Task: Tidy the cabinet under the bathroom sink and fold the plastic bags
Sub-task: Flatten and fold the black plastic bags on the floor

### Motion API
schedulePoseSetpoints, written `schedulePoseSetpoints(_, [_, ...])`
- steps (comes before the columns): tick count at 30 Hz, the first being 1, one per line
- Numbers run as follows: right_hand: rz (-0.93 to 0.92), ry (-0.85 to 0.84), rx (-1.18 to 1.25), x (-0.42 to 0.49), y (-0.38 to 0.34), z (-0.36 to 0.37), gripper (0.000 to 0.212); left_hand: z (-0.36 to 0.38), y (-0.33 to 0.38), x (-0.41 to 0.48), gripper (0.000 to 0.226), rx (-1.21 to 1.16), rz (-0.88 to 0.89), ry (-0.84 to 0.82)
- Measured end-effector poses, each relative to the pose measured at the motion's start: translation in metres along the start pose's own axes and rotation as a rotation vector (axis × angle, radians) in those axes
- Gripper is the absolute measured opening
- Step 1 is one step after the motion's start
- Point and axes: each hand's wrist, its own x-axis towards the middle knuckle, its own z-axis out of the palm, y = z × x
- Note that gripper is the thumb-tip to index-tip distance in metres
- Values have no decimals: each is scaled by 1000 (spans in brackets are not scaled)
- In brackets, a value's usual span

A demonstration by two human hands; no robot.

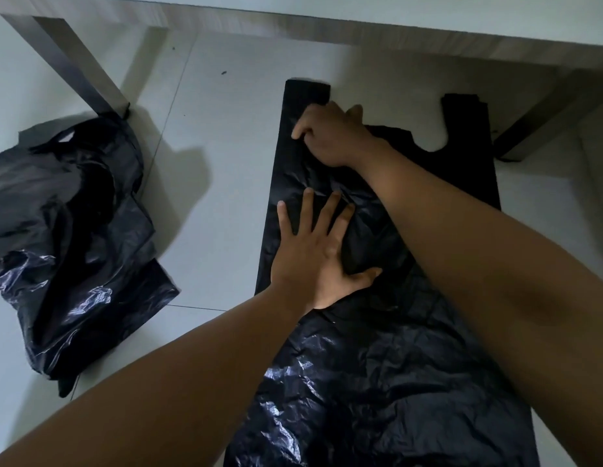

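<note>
Tiled floor (219,163) under everything. L hand (313,251) lay flat on mid of black bag (377,382), fingers spread straight, pressing. R hand (327,136), fingers curled, pinched plastic near that bag's far-left handle. Crumpled bags (74,230) sat left of black bag, well apart; metal leg (74,69) far-left of it.

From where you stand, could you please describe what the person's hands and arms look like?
The left hand and right hand wear no gloves, and no rings, watch or bracelet show. No sleeves reach into view; both are uncovered up to the frame's edge.
</note>
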Motion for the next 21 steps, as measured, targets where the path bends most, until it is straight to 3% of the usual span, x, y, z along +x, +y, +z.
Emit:
schedulePoseSetpoints(3, [52, -18, -17, 6, 10, 0, 52, -2, 0, -1, 107, 7, 1, -10])
schedulePoseSetpoints(7, [83, 305, 1, -19, 18, -8, 40, -2, 0, -1, 108, 10, -2, -12])
schedulePoseSetpoints(10, [122, 403, -41, -70, 34, 4, 27, 0, 0, 0, 109, 18, 0, -8])
schedulePoseSetpoints(14, [220, 297, -74, -119, 68, 28, 29, 0, 0, 0, 110, 32, 0, -20])
schedulePoseSetpoints(19, [262, 256, -81, -105, 126, 18, 51, -2, 2, -1, 109, 42, -3, -36])
schedulePoseSetpoints(21, [280, 279, 19, -101, 155, 9, 64, -1, 2, -1, 109, 45, -2, -30])
